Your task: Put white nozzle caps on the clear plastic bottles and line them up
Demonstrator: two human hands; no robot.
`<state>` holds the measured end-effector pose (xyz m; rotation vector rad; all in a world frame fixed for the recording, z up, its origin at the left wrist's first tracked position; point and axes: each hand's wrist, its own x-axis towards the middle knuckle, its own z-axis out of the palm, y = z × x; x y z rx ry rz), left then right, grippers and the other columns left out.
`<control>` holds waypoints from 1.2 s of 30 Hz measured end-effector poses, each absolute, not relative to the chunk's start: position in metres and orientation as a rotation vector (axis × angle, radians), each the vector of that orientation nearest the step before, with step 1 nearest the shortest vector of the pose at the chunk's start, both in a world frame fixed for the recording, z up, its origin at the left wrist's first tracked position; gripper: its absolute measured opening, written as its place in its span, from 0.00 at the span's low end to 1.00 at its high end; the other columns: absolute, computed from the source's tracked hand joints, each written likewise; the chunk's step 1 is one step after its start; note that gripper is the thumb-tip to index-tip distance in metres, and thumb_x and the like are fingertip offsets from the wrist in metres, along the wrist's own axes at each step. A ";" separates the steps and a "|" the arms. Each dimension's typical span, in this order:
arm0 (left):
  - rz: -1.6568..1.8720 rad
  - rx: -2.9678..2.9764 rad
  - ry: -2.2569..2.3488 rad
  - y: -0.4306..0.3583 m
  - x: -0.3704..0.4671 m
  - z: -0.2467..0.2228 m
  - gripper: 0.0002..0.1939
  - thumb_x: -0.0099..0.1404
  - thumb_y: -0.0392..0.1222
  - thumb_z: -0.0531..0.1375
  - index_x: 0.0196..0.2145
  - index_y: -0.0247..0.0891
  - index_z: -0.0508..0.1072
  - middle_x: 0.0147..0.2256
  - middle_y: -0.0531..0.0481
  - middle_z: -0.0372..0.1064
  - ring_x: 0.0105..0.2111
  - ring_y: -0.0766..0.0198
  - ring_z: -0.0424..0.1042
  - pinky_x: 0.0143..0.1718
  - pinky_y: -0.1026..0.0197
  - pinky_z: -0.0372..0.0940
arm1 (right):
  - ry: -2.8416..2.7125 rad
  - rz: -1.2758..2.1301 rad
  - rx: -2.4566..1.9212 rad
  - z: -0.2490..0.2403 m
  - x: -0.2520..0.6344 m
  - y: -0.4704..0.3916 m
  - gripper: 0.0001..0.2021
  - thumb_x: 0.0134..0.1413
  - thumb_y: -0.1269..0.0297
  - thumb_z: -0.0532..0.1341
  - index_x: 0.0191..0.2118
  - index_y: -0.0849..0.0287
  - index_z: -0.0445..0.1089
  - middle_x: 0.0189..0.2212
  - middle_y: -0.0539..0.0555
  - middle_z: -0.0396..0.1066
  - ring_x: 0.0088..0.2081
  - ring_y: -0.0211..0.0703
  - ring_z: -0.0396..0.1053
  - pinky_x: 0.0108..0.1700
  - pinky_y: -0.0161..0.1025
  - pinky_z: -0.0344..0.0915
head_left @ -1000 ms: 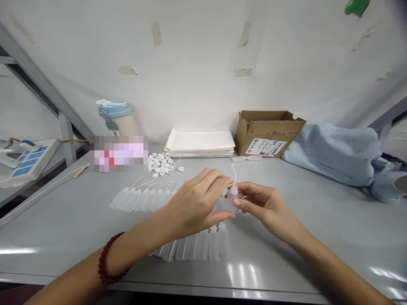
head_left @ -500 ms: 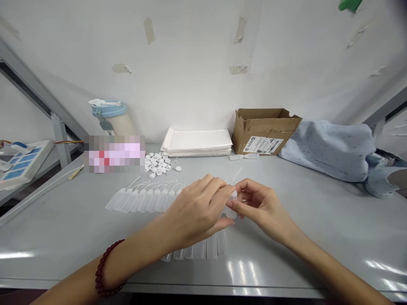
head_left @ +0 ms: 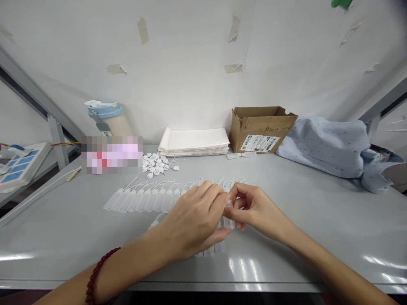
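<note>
My left hand (head_left: 197,220) is closed on a small translucent plastic bottle (head_left: 229,223), its fingers over the bottle's top and the thumb low beside it. Pinched at the bottle's neck are the thumb and fingers of my right hand (head_left: 251,207). The fingers partly hide the neck and top. Behind the hands runs a row of similar translucent bottles (head_left: 151,201) lying side by side, thin white strips sticking out at their far ends. More translucent pieces (head_left: 219,247) lie in front, mostly covered by my left hand and forearm.
Small white caps (head_left: 155,163) lie in a pile at the back left. Behind stand a stack of white envelopes (head_left: 195,142) and an open cardboard box (head_left: 262,131), a clear plastic piece (head_left: 241,155) before it. A tumbler (head_left: 110,118) is left; blue cloth (head_left: 321,146) lies right.
Both hands and the bottle have come slightly lower and nearer to me. More strips of the back row show above my fingers. The whole view has shifted a little.
</note>
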<state>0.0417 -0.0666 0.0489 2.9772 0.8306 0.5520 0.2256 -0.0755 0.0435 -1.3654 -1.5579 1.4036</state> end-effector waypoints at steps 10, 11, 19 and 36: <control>0.631 2.751 0.925 -0.078 0.043 0.044 0.14 0.56 0.40 0.59 0.40 0.34 0.65 0.38 0.44 0.65 0.37 0.55 0.62 0.34 0.54 0.64 | -1.632 1.429 -1.331 0.050 0.230 -0.076 0.13 0.43 0.60 0.69 0.26 0.59 0.64 0.13 0.44 0.64 0.16 0.34 0.63 0.21 0.31 0.58; 0.619 2.729 0.933 -0.079 0.043 0.044 0.14 0.56 0.40 0.60 0.40 0.35 0.64 0.38 0.44 0.65 0.37 0.55 0.62 0.34 0.54 0.64 | -1.636 1.393 -1.333 0.049 0.232 -0.075 0.14 0.44 0.57 0.69 0.25 0.59 0.65 0.15 0.44 0.64 0.17 0.33 0.63 0.20 0.31 0.58; 0.402 2.702 0.888 -0.087 0.040 0.042 0.21 0.57 0.42 0.61 0.48 0.35 0.64 0.41 0.43 0.63 0.41 0.53 0.61 0.40 0.50 0.64 | -1.621 0.959 -1.427 0.041 0.237 -0.068 0.20 0.54 0.48 0.60 0.21 0.58 0.62 0.16 0.46 0.64 0.17 0.33 0.59 0.22 0.33 0.58; 0.271 2.722 0.961 -0.092 0.051 0.035 0.17 0.56 0.45 0.61 0.42 0.34 0.69 0.38 0.42 0.62 0.38 0.52 0.60 0.38 0.51 0.63 | -1.555 0.785 -1.400 0.048 0.241 -0.067 0.22 0.56 0.47 0.58 0.19 0.58 0.61 0.14 0.46 0.61 0.16 0.33 0.57 0.21 0.34 0.56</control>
